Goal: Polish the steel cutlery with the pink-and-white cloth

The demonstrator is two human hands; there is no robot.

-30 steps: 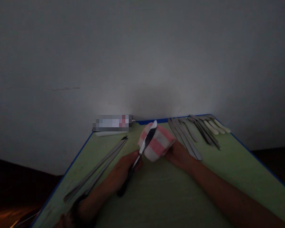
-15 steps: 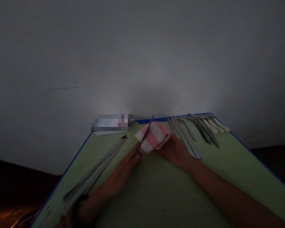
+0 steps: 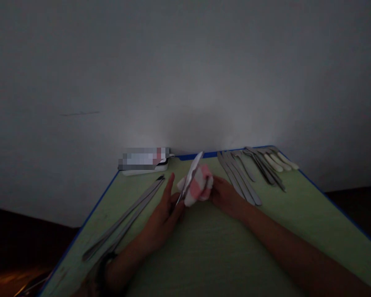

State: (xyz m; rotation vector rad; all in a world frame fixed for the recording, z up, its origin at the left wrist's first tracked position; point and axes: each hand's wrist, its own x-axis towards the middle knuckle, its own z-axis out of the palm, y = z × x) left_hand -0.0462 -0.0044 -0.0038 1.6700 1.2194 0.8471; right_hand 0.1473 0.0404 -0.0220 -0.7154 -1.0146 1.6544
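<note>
Over the middle of the table, my left hand point(image 3: 165, 216) pinches a metal table knife point(image 3: 191, 171) near its lower end, with the forefinger raised off it. The blade tilts up toward the wall. My right hand point(image 3: 227, 196) is closed on a bunched pink-and-white cloth point(image 3: 199, 187), its fingertips partly hidden by it. The cloth lies against the right side of the knife. Left of my left hand are long, thin metal utensils point(image 3: 123, 220), their kind unclear in the dim light.
Several metal knives point(image 3: 239, 179) lie beyond my right hand. Farther right are dark metal utensils point(image 3: 264, 167) and white-handled cutlery point(image 3: 275, 161). A blurred-out device point(image 3: 145, 171) sits at the back left of the green table point(image 3: 204, 255), against the wall point(image 3: 185, 74).
The knife has turned so its flat face shows more. My left forefinger has lifted away from it. The cloth is more bunched and my right hand has shifted slightly.
</note>
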